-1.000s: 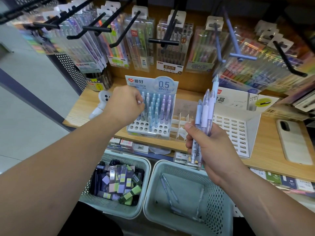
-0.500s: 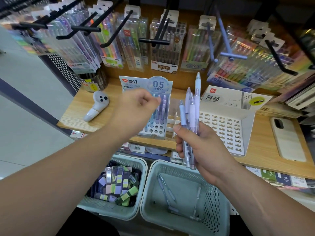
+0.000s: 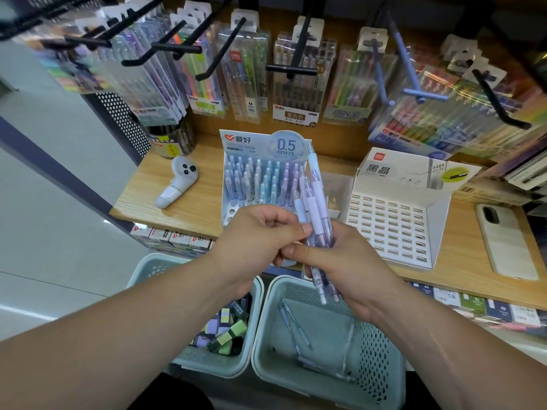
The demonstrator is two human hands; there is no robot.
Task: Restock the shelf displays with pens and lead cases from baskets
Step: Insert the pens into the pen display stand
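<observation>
The left hand (image 3: pixel 260 232) has come back from the pen display (image 3: pixel 254 179) to the right hand (image 3: pixel 352 261). Its curled thumb and forefinger pinch the bundle of pens (image 3: pixel 315 202), which the right hand grips upright in its fist, just before the display on the shelf (image 3: pixel 189 211). Below, loose pens (image 3: pixel 296 329) lie in the right basket (image 3: pixel 262 321); lead cases (image 3: pixel 228 327) fill the left basket (image 3: pixel 148 264).

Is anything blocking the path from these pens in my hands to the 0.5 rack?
Nothing visible does. The pens, held by the right hand and pinched by the left hand, sit just before the rack.
</observation>
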